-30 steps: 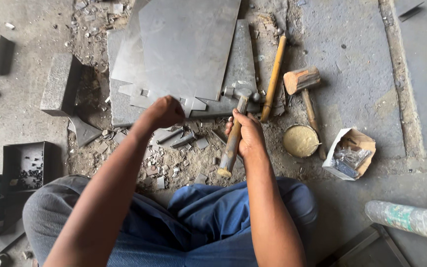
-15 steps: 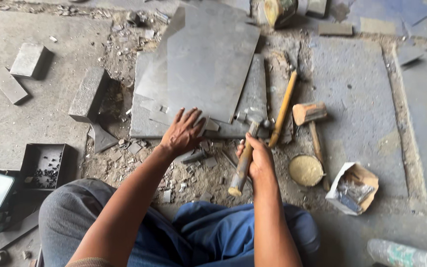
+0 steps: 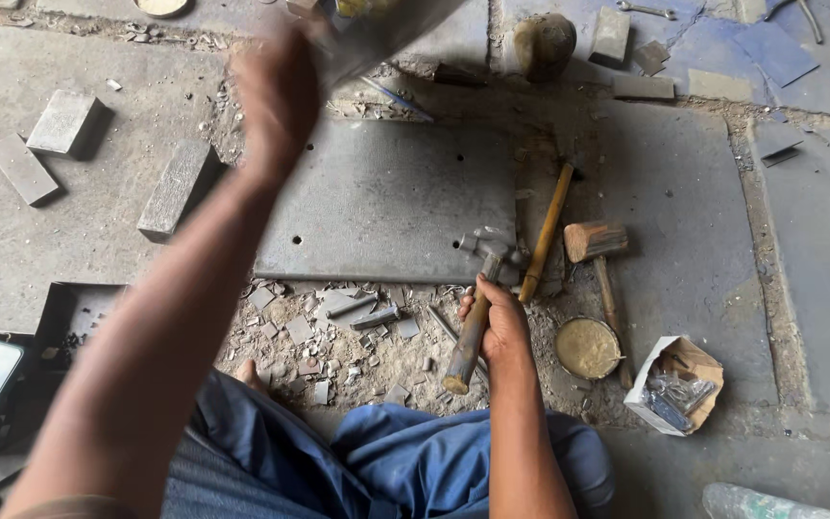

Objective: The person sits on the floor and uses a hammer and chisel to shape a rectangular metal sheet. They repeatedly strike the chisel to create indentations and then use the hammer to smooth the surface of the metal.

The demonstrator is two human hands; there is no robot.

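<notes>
My left hand (image 3: 276, 91) is raised at the upper left, gripping a grey metal sheet (image 3: 381, 29) that is lifted and blurred near the top edge. My right hand (image 3: 498, 322) is closed around the wooden handle of a hammer (image 3: 473, 322), whose metal head rests at the front edge of a thick grey steel plate (image 3: 386, 202) lying flat on the floor. Small metal offcuts (image 3: 338, 322) are scattered in the dirt just in front of the plate. My legs in blue trousers (image 3: 405, 461) are at the bottom.
A wooden mallet (image 3: 596, 245) and a long wooden stick (image 3: 547, 231) lie right of the plate. A round tin lid (image 3: 587, 347) and a paper packet of metal bits (image 3: 674, 384) sit at the right. Grey blocks (image 3: 177, 187) lie left. A black tray (image 3: 74, 312) stands at lower left.
My left hand has lifted the top metal sheet off the plate and swung it up and away. The right hand still holds the hammer at the plate's front edge.
</notes>
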